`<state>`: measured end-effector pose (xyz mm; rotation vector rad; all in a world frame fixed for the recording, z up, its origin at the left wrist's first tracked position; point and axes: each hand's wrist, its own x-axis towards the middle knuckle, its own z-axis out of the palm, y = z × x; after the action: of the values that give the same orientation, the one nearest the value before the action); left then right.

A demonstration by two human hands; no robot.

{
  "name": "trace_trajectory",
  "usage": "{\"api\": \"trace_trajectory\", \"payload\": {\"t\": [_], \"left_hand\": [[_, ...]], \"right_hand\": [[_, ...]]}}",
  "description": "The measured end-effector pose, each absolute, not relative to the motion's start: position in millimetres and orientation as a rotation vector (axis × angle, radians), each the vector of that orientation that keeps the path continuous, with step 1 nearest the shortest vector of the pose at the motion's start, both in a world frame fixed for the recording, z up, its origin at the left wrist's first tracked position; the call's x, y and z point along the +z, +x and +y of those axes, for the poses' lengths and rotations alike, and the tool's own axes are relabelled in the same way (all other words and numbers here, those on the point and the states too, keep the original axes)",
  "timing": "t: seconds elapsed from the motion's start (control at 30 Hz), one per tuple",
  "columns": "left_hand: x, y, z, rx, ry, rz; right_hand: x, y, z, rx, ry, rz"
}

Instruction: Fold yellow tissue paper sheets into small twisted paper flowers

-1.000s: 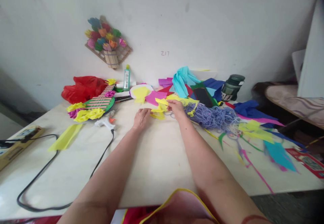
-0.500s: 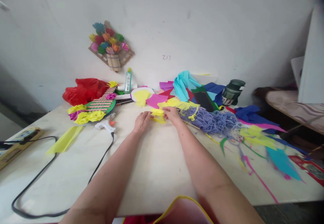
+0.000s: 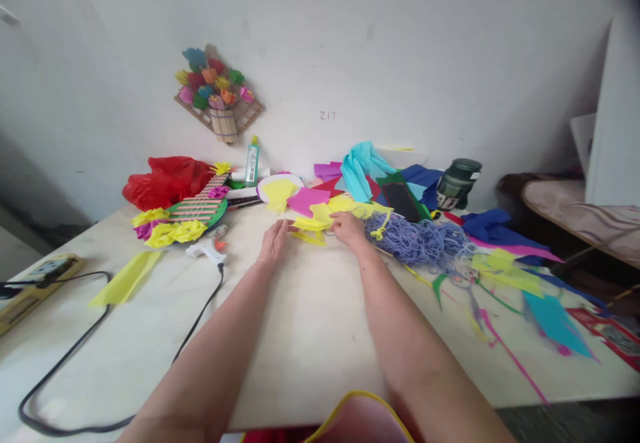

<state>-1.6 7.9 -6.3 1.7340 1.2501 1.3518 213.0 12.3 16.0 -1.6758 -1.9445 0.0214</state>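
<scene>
A narrow yellow crepe paper strip (image 3: 310, 224) spans the gap between my two hands, low over the table. My left hand (image 3: 275, 239) has its fingers pressed together at the strip's left end. At the other end, the curled fingers of my right hand (image 3: 349, 229) pinch the paper, though the fingertips are partly hidden. Just under the strip lies a thin yellow paper piece (image 3: 307, 237). Behind my right hand is a larger yellow crepe sheet (image 3: 350, 204). A tangle of purple yarn (image 3: 420, 237) lies to the right of that hand.
A white glue gun (image 3: 207, 251) with a black cord lies left, near a flower-trimmed stick guitar (image 3: 197, 209) and a power strip (image 3: 43, 283). A glue bottle (image 3: 252, 163) stands by the wall. Phone (image 3: 401, 201), dark jar (image 3: 457, 183) and paper scraps sit right.
My hands have moved slightly apart, the left one leftward and the right one a little rightward. More of the yellow strip shows between them.
</scene>
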Motion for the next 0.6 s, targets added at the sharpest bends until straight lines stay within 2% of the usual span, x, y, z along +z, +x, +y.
{"api": "trace_trajectory", "payload": {"t": [0.27, 0.6], "left_hand": [[-7.8, -2.4, 10.1, 1.327, 1.731, 1.215], [-5.0, -1.2, 6.7, 1.34, 1.663, 1.203]], "right_hand": [[13.7, 213.2, 14.3, -0.033, -1.67, -2.222], [11.6, 218.1, 15.0, -0.134, -1.704, -2.014]]}}
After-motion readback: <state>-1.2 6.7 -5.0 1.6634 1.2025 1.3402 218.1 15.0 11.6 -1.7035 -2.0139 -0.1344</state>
